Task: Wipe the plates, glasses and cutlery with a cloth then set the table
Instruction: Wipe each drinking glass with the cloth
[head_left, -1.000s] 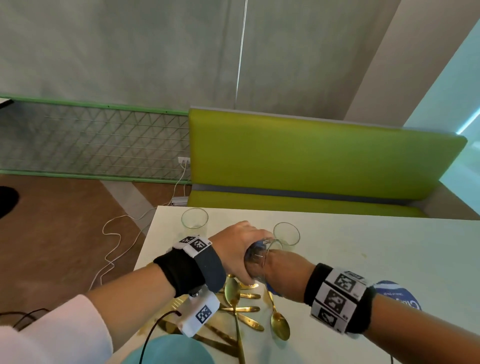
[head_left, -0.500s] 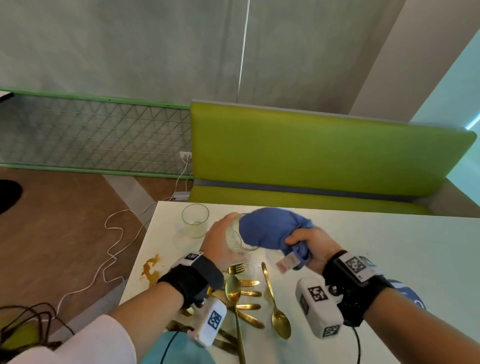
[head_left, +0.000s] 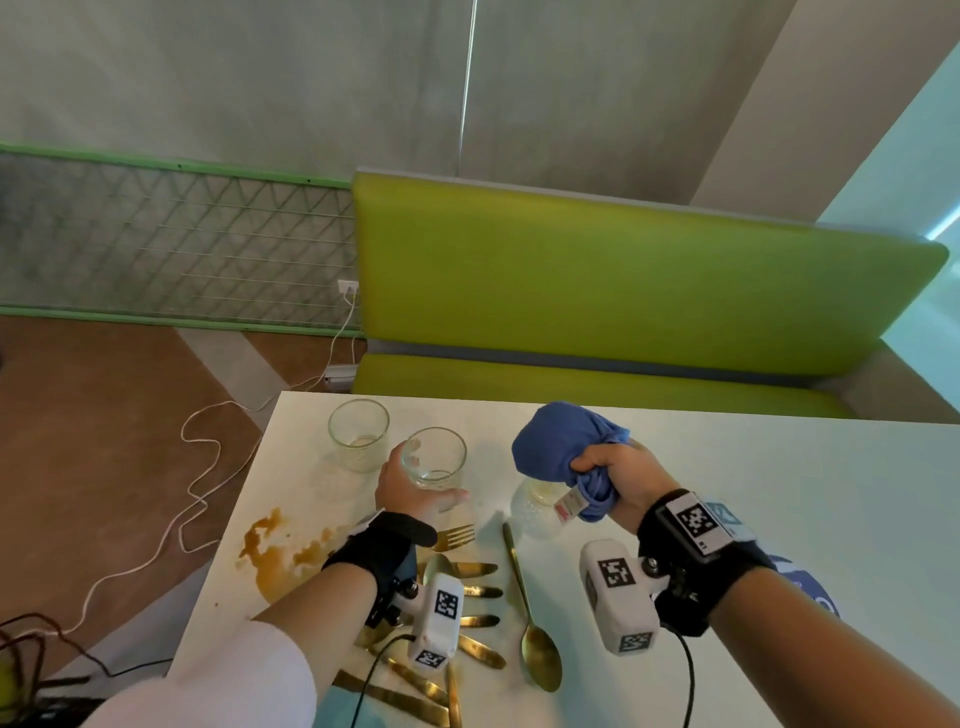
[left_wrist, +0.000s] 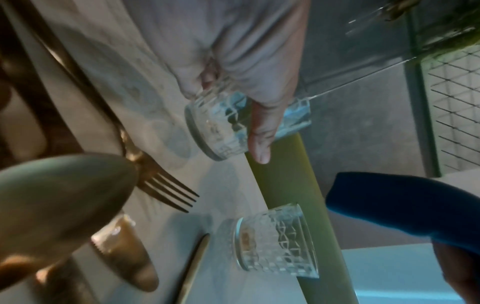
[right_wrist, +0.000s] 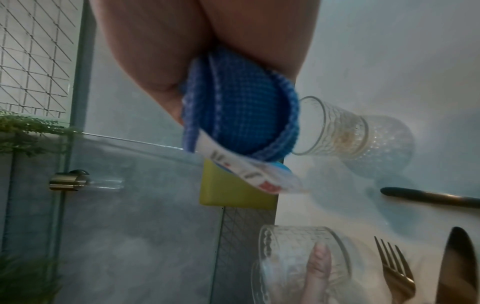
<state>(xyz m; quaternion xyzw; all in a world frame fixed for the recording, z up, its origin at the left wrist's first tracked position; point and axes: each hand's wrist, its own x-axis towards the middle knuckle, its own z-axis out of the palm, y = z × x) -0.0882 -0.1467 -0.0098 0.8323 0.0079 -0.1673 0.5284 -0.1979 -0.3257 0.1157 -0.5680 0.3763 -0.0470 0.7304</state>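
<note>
My left hand (head_left: 415, 486) grips a clear patterned glass (head_left: 435, 457) upright, just above the white table (head_left: 779, 478); the thumb crosses its wall (left_wrist: 259, 131). My right hand (head_left: 613, 473) clutches a bunched blue cloth (head_left: 556, 447), its white label hanging down (right_wrist: 249, 170). A second glass (head_left: 358, 434) stands at the far left, and a third glass (head_left: 537, 501) stands under the cloth (right_wrist: 348, 131). Gold cutlery lies near me: a fork (head_left: 456, 536), a long spoon (head_left: 530, 613) and several knives (head_left: 475, 592).
A brown spill (head_left: 270, 551) stains the table's left edge. A teal plate's rim (head_left: 337, 712) shows under my left arm, and a blue patterned plate (head_left: 810, 587) under my right. A green bench (head_left: 623, 291) stands behind the table. Cables lie on the floor (head_left: 156, 519) at left.
The cloth has come out of the glass; my right hand moved right with it. My left hand lowered the glass toward the table beside the far-left glass.
</note>
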